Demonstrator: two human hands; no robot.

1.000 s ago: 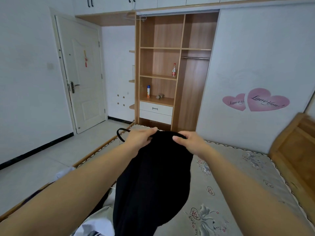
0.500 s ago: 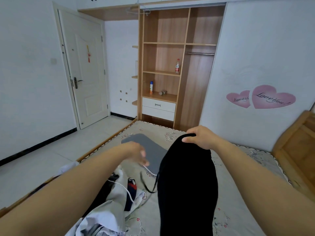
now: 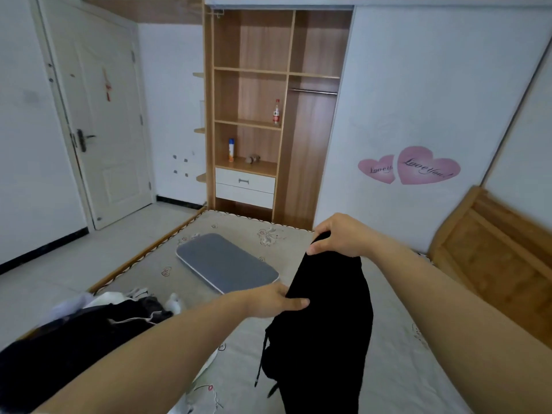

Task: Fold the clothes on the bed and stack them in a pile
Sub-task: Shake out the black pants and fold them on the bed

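A black garment (image 3: pixel 325 330) with dangling drawstrings hangs above the bed (image 3: pixel 397 369). My right hand (image 3: pixel 340 237) grips its top edge, held high. Lower and to the left, my left hand (image 3: pixel 274 300) pinches the garment's left edge between thumb and fingers. The cloth's lower end runs out of the frame's bottom. A heap of unfolded dark and white clothes (image 3: pixel 98 318) lies on the bed at the left, partly hidden by my left forearm.
A flat grey board (image 3: pixel 227 265) lies on the mattress beyond my hands. A wooden headboard (image 3: pixel 493 264) stands at the right. An open wardrobe (image 3: pixel 268 115) with bottles faces the bed's far end. A white door (image 3: pixel 101 130) and tiled floor are at the left.
My left hand let go of the garment's top, dropped, then took hold of its left edge lower down. My right hand kept its grip and shifted right. The grey board came into view.
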